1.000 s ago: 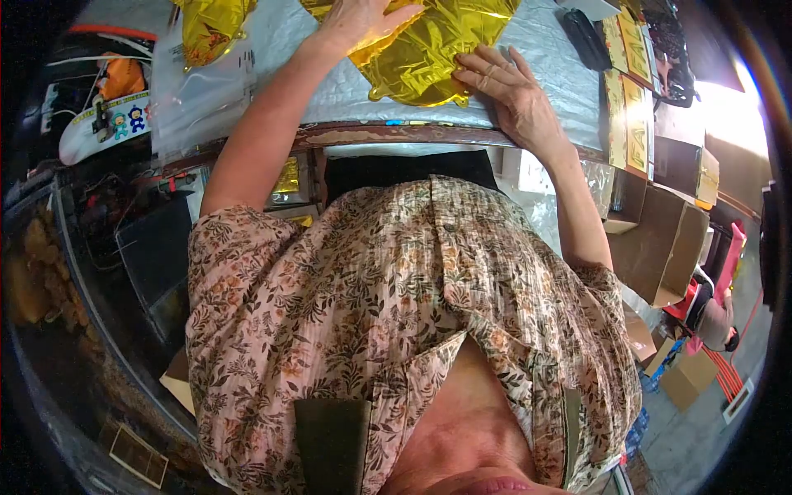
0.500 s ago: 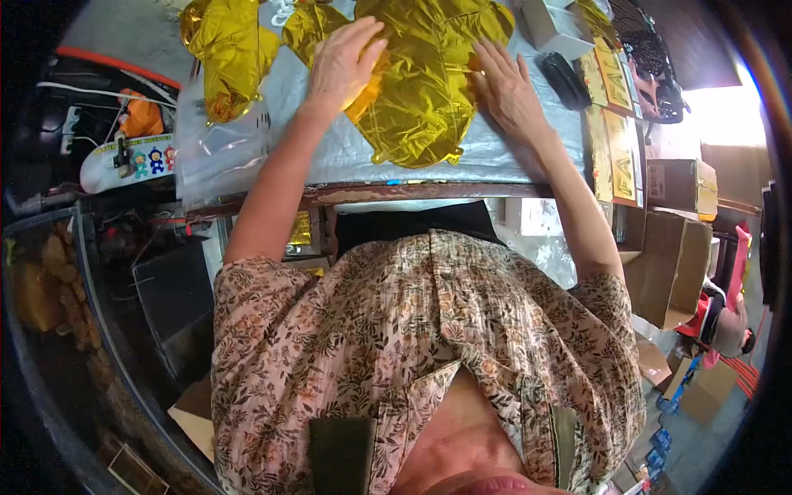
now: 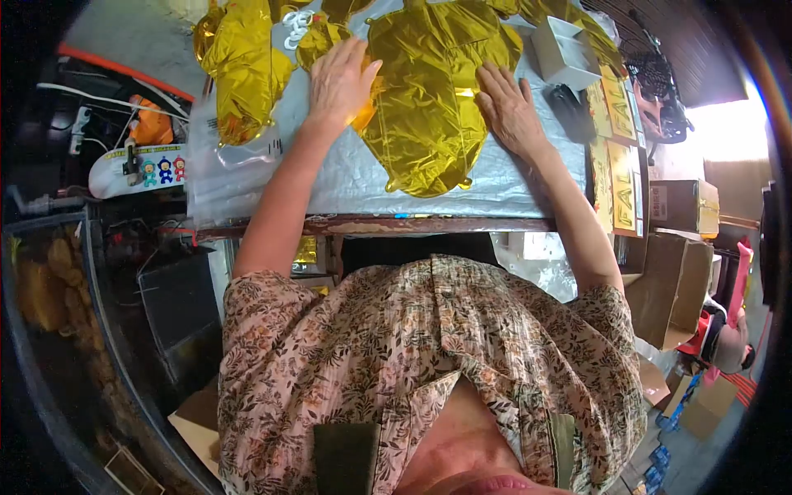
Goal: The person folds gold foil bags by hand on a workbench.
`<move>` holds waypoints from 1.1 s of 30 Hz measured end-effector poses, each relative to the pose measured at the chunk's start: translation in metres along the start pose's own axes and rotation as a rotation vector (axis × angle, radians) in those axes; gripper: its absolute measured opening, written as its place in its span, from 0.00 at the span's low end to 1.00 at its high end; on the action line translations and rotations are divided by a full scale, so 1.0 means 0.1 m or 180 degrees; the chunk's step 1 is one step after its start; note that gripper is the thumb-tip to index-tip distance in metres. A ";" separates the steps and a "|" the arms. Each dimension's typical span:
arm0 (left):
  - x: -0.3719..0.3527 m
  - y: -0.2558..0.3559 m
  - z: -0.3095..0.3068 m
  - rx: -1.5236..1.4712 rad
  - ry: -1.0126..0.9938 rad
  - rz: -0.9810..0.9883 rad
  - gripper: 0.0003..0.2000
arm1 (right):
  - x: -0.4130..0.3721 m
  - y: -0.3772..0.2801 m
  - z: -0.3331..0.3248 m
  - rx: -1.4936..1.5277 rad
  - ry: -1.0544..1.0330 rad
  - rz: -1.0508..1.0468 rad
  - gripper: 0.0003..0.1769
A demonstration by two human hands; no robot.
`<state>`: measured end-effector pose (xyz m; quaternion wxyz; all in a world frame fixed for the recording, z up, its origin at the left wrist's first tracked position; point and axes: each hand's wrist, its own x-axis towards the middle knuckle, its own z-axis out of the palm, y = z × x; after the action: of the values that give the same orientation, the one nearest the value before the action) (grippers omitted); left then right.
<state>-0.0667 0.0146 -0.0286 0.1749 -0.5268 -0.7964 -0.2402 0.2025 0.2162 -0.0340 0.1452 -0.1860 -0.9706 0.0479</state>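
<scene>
A flat gold foil piece (image 3: 425, 107) lies wrinkled across the plastic-covered table (image 3: 346, 177), its rounded lower end with small tabs toward me. My left hand (image 3: 340, 87) rests at its left edge, fingers extended, with an orange-gold glint beside the palm. At the right edge my right hand (image 3: 510, 111) lies with fingers spread on the foil and the table cover. Neither hand grips anything that I can see. Another crumpled gold foil piece (image 3: 247, 78) is to the left, and a white cord bundle (image 3: 298, 29) sits between the two.
Right of the foil stand a white divided box (image 3: 564, 54), a dark case (image 3: 572, 114) and yellow printed boxes (image 3: 620, 186). Open cardboard boxes (image 3: 672, 289) are beyond the table's right side, near a person (image 3: 728, 346). A skateboard (image 3: 136, 171) is at the left.
The whole view has shifted, so the table and foil appear lower. The large foil looks flatter and more spread out between my hands, which remain at its two sides.
</scene>
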 end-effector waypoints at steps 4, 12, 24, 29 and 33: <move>0.30 0.24 0.19 -0.0072 -0.0386 0.0516 0.26 | 0.00 -0.03 -0.05 0.0033 -0.0052 0.0028 0.30; 0.35 0.67 0.50 0.0166 -0.0862 0.0258 0.30 | -0.01 -0.04 -0.04 0.0049 0.0005 0.0030 0.29; 0.34 0.58 0.56 -0.0017 -0.0562 0.0087 0.29 | -0.03 -0.06 -0.03 -0.0049 0.0129 0.0057 0.29; 0.37 0.58 0.63 -0.0016 -0.0375 -0.0039 0.30 | -0.03 -0.07 -0.04 -0.0051 0.0132 0.0046 0.29; 0.38 0.56 0.64 0.0040 -0.0417 0.0061 0.30 | -0.02 -0.08 -0.03 -0.0068 0.0129 0.0057 0.29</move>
<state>-0.0316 0.0981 -0.0494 0.1280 -0.5479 -0.8025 -0.1984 0.2024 0.2084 -0.0301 0.1625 -0.1971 -0.9662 0.0351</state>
